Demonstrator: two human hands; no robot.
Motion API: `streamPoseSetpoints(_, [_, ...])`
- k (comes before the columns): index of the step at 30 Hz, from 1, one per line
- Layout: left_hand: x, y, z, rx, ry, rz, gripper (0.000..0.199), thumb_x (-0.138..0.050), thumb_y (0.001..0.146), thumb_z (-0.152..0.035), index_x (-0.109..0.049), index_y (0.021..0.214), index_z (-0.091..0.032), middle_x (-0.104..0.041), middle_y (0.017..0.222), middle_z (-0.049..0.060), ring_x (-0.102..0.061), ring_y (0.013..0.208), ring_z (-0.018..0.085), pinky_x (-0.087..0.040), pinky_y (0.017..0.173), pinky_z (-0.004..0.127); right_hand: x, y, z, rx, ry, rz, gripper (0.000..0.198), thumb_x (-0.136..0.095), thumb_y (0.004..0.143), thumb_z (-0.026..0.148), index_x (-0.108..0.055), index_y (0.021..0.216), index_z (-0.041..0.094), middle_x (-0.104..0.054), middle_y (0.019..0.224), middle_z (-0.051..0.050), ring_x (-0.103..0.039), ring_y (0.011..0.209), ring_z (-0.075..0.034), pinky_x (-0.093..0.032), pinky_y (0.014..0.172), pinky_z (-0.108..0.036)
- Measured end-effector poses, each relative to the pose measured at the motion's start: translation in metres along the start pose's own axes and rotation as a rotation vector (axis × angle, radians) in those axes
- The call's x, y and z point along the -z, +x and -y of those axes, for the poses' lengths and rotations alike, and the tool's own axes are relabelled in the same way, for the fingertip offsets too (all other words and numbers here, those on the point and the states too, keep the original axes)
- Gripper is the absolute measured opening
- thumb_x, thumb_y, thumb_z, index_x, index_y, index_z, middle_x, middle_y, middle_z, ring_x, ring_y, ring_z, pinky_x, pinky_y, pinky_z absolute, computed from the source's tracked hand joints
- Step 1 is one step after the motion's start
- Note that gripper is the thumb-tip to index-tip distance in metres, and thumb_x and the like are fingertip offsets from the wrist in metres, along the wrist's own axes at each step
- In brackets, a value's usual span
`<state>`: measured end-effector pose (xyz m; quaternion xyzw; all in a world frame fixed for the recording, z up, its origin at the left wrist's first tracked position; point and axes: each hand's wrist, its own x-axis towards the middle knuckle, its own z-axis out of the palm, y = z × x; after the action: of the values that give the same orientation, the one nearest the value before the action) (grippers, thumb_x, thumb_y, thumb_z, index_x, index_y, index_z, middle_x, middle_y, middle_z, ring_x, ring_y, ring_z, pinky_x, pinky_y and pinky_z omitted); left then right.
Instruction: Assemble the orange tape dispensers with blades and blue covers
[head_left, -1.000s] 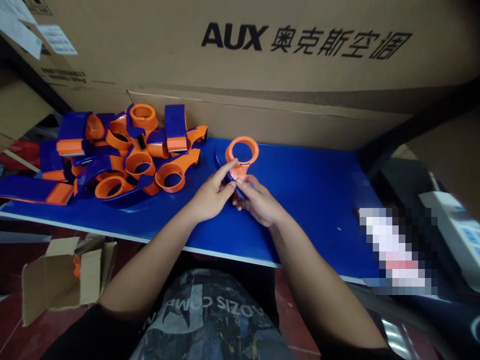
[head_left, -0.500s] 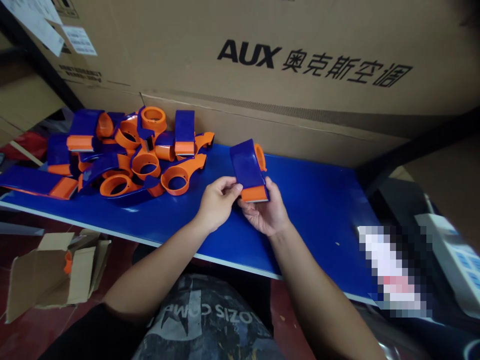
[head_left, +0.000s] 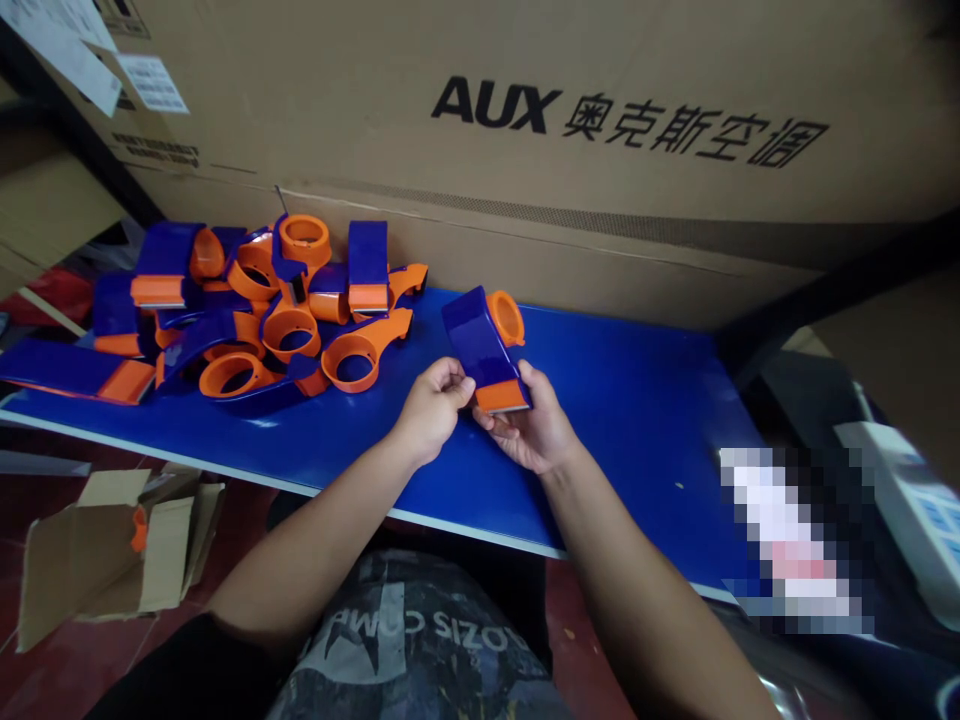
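Both my hands hold one tape dispenser (head_left: 484,340), a curved dark-blue cover with an orange ring at its upper right and an orange lip at its near end. My left hand (head_left: 435,408) pinches the lower left edge between thumb and fingers. On the other side, my right hand (head_left: 534,420) grips the near end, its thumb on the right edge and its fingers underneath. To the left lies a heap of similar blue and orange tape dispensers (head_left: 352,362), tilted and overlapping one another.
A blue tabletop (head_left: 622,430) with a pale front edge carries everything. Behind it stands a large cardboard box (head_left: 315,90) printed AUX. An opened carton (head_left: 82,560) with an orange piece inside sits on the floor at left. A blurred-out item (head_left: 787,540) lies at right.
The tape dispenser has turned in my hands: its far end swings left, and more of the orange ring shows. Both hands keep their hold. The heap has not changed.
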<state>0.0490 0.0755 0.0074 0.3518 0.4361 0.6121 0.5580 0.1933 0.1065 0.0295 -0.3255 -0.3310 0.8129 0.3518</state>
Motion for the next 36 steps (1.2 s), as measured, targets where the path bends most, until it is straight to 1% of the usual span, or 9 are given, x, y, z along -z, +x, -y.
streamPoseSetpoints(5, [-0.004,0.0,0.001,0.116,-0.141,0.024,0.028,-0.075,0.084,-0.029,-0.049,0.082,-0.02,-0.049,0.07,-0.006,-0.05,0.057,0.008,-0.042,0.057,0.021,0.002,0.0,-0.002,0.008,-0.007,-0.009,0.049,-0.061,0.091,0.061,-0.072,0.091,0.013,-0.073,0.072,-0.009,-0.065,0.055,-0.012,-0.039,0.034,-0.012])
streamPoseSetpoints(9, [-0.008,0.0,0.0,0.18,-0.251,0.049,0.025,-0.073,0.082,-0.026,-0.049,0.082,-0.02,-0.051,0.066,-0.006,-0.055,0.05,0.011,-0.043,0.051,0.023,0.005,0.0,-0.003,-0.021,-0.011,0.014,0.05,-0.057,0.093,0.061,-0.072,0.091,0.013,-0.074,0.072,-0.01,-0.067,0.056,-0.013,-0.042,0.036,-0.013])
streamPoseSetpoints(11, [-0.009,-0.001,-0.001,0.187,-0.261,0.023,0.022,-0.072,0.082,-0.025,-0.051,0.082,-0.019,-0.053,0.066,-0.005,-0.055,0.047,0.011,-0.043,0.047,0.023,0.006,0.0,-0.004,-0.035,-0.029,0.021,0.052,-0.055,0.094,0.062,-0.073,0.092,0.013,-0.073,0.07,-0.01,-0.067,0.055,-0.013,-0.043,0.037,-0.013])
streamPoseSetpoints(14, [-0.01,-0.001,0.0,0.191,-0.257,-0.06,0.021,-0.073,0.08,-0.024,-0.053,0.085,-0.019,-0.054,0.065,-0.005,-0.056,0.044,0.012,-0.04,0.042,0.023,0.009,0.001,-0.005,-0.048,-0.081,0.012,0.054,-0.052,0.095,0.062,-0.073,0.093,0.012,-0.072,0.066,-0.01,-0.067,0.053,-0.014,-0.046,0.038,-0.014])
streamPoseSetpoints(19, [-0.012,-0.001,0.006,0.165,-0.231,-0.122,0.027,-0.079,0.08,-0.028,-0.056,0.091,-0.018,-0.057,0.067,-0.005,-0.056,0.042,0.012,-0.04,0.042,0.023,0.01,0.001,-0.008,-0.039,-0.107,-0.006,0.055,-0.049,0.096,0.061,-0.073,0.089,0.012,-0.072,0.064,-0.011,-0.068,0.054,-0.015,-0.046,0.038,-0.014])
streamPoseSetpoints(22, [-0.01,-0.002,0.008,0.125,-0.22,-0.124,0.029,-0.081,0.08,-0.031,-0.059,0.092,-0.017,-0.059,0.07,-0.005,-0.055,0.044,0.009,-0.043,0.046,0.024,0.008,0.003,-0.009,-0.035,-0.057,-0.009,0.053,-0.05,0.097,0.06,-0.072,0.093,0.012,-0.071,0.063,-0.009,-0.067,0.053,-0.015,-0.046,0.038,-0.015])
streamPoseSetpoints(27, [-0.009,-0.006,0.004,0.146,-0.281,-0.026,0.031,-0.079,0.082,-0.039,-0.063,0.096,-0.015,-0.067,0.073,0.001,-0.063,0.055,0.013,-0.05,0.057,0.027,0.004,0.005,-0.003,-0.076,0.079,0.001,0.058,-0.047,0.097,0.064,-0.07,0.106,0.012,-0.073,0.068,-0.008,-0.068,0.052,-0.016,-0.05,0.038,-0.018])
streamPoseSetpoints(30, [-0.011,-0.008,0.002,0.143,-0.281,-0.066,0.031,-0.079,0.084,-0.041,-0.065,0.094,-0.015,-0.071,0.079,0.005,-0.068,0.065,0.015,-0.052,0.063,0.027,0.004,0.004,0.002,-0.103,0.096,-0.005,0.063,-0.042,0.098,0.066,-0.07,0.108,0.011,-0.073,0.067,-0.009,-0.067,0.05,-0.017,-0.051,0.036,-0.02])
streamPoseSetpoints(36, [-0.013,-0.009,0.002,0.137,-0.266,-0.12,0.029,-0.074,0.088,-0.042,-0.065,0.097,-0.015,-0.074,0.089,0.009,-0.074,0.08,0.019,-0.058,0.08,0.034,0.0,0.003,0.002,-0.095,0.007,-0.065,0.067,-0.04,0.098,0.073,-0.07,0.103,0.013,-0.067,0.056,-0.006,-0.061,0.042,-0.014,-0.045,0.032,-0.018])
